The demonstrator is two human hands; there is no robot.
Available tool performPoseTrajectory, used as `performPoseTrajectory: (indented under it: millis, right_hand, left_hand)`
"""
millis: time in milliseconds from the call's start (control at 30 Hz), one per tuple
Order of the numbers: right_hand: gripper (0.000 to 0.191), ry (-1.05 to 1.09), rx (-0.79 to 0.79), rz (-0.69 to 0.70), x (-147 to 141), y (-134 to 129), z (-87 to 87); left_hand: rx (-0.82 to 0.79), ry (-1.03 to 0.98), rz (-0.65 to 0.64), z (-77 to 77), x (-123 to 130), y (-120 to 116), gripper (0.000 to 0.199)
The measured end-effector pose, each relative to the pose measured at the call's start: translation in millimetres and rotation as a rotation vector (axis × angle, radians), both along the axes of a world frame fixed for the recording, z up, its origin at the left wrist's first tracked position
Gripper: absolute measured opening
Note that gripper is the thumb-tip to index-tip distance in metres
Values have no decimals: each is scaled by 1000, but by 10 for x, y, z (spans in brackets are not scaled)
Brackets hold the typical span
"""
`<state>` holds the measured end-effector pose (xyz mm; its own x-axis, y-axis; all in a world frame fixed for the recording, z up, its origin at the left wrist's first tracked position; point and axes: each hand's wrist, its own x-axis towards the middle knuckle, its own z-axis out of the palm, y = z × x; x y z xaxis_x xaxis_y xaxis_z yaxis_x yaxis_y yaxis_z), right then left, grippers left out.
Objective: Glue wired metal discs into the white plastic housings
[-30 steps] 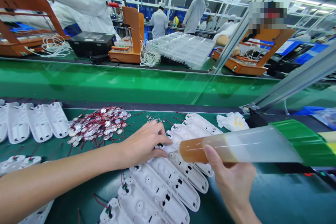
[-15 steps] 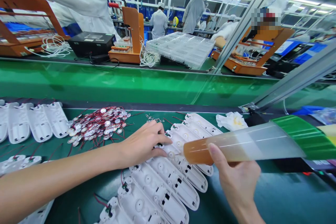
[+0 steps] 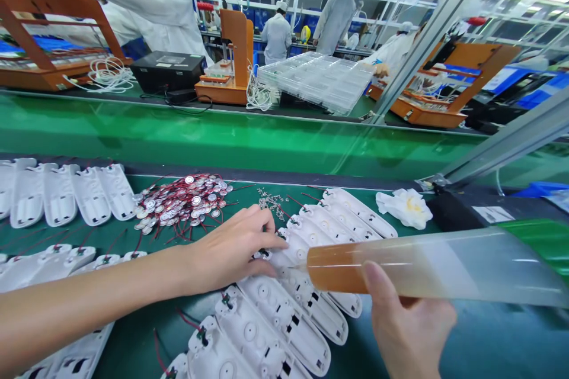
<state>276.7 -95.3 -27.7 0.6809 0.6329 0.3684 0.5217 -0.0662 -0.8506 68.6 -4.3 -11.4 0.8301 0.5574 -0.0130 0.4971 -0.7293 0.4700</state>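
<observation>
My right hand is wrapped round a large translucent glue tube with amber contents at its narrow end. Its clear nozzle points left, low over a white plastic housing in a slanting row of several. At the upper end of that housing, my left hand grips it, with thumb and forefinger bent about its edge. The fingertips partly cover what lies beneath. Housings in this row have round recesses, dark slots and red wires at their upper ends.
Beyond my left forearm lies a heap of round metal discs with red wires, beside scattered small metal parts. More white housings line the left. Crumpled tissue lies right. A green barrier separates a bench with orange fixtures and co-workers.
The view has shifted, so the bench items appear farther right. The glue tube is tilted closer to level, its nozzle slightly lower and still beside my left fingers.
</observation>
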Motion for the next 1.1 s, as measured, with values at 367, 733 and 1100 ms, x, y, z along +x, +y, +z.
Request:
performPoseTrajectory:
  millis: [367, 733, 1100]
  right_hand:
    - [46, -20, -2, 76, -140, 7, 18]
    - [53, -69, -58, 44, -140, -11, -30]
    - [53, -256, -18, 119, -30, 58, 89]
  left_hand:
    - [64, -25, 22, -87, -23, -76, 35]
    - [2, 19, 9, -60, -16, -77, 32]
    - [33, -5, 21, -74, -22, -71, 33]
